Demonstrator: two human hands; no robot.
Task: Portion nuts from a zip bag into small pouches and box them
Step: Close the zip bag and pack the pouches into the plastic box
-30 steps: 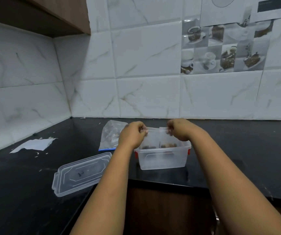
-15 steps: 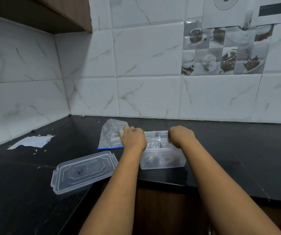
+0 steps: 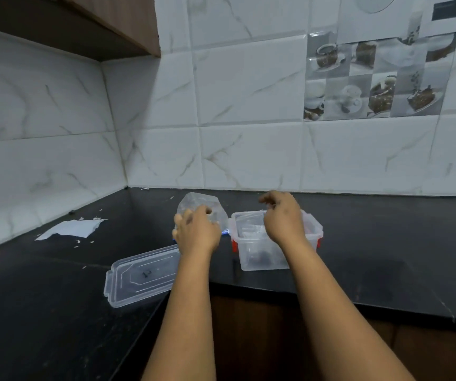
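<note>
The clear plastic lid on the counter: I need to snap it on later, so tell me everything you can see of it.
The clear rectangular plastic lid lies flat on the black stone counter, near its front edge, left of the clear plastic box with red clips. It has rounded corners, side latch tabs, a raised inner outline and a small dark mark mid-panel. Neither hand touches it.

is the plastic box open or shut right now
Open. The box has no cover on; its lid lies flat on the counter beside it.
</note>
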